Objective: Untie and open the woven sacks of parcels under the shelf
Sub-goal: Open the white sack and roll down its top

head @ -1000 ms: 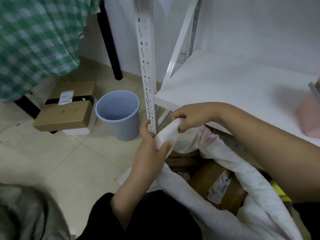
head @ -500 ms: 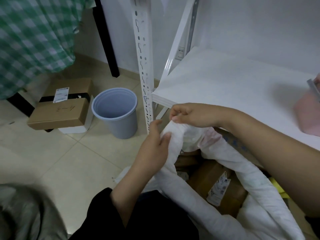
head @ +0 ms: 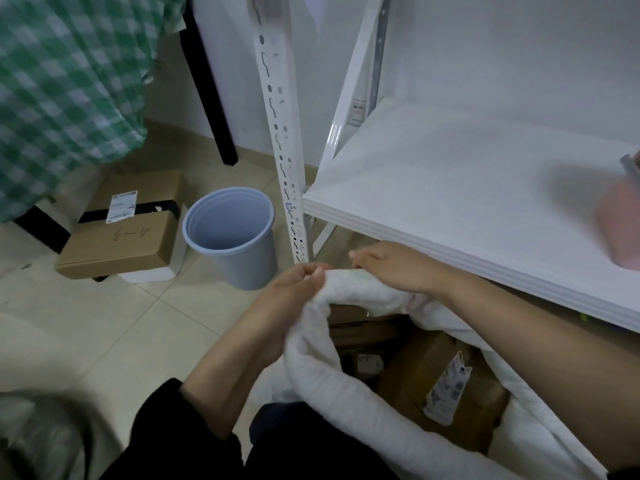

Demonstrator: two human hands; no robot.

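Observation:
A white woven sack (head: 349, 403) lies on the floor under the white shelf (head: 450, 202), its mouth open with the rim rolled back. Brown cardboard parcels (head: 422, 375) with white labels show inside. My left hand (head: 287, 306) grips the rolled rim at its near left side. My right hand (head: 391, 268) holds the rim's far part, just below the shelf's front edge. Both hands are closed on the fabric, a short span apart. The sack's right part runs under my right forearm.
A slotted white shelf post (head: 280, 140) stands just beyond my hands. Left of it are a blue-grey bin (head: 232, 237) and stacked cardboard boxes (head: 124, 233) on the tiled floor. A green checked cloth (head: 62, 81) hangs at upper left. A pink object (head: 620, 226) sits on the shelf.
My two hands have drawn apart along the rim, spreading the sack's mouth wider. The rolled edge now arches between them and more parcels show.

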